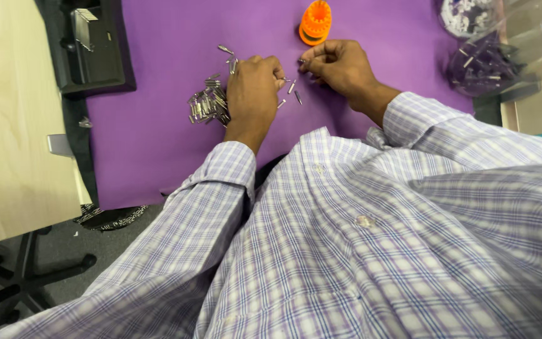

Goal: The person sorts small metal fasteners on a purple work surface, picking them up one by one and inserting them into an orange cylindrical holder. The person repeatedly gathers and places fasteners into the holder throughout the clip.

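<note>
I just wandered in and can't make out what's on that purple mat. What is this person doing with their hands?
A person in a checked shirt is leaning over a purple mat. The left hand rests beside a heap of small metal pins, with a few loose pins lying between the hands. The right hand has its fingertips pinched together, apparently on one pin, just in front of an orange ribbed plastic part. Clear plastic containers sit at the mat's far right corner.
</note>
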